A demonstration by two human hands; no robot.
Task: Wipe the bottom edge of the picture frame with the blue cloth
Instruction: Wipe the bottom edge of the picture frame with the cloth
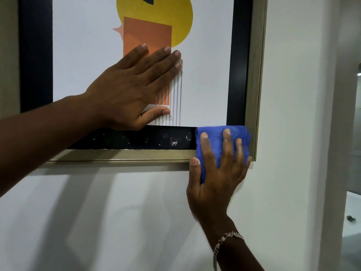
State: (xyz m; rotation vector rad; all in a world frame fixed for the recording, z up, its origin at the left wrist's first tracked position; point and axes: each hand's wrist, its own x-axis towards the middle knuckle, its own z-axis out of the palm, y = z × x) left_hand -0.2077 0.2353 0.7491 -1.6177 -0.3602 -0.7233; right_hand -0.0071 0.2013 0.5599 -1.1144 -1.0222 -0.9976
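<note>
Facing a white wall (pixel 136 212), I see my left hand (pixel 134 85) flat, fingers released, on the wood-edged picture frame (pixel 117 155), my right hand (pixel 216 173) pressing the folded blue cloth (pixel 214 133) on its bottom-right corner.

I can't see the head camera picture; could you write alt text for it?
A person's right hand presses a folded blue cloth against the bottom right corner of a wall-hung picture frame. Their left hand lies flat on the abstract print, steadying it. White specks dot the frame's black bottom border left of the cloth.
</note>
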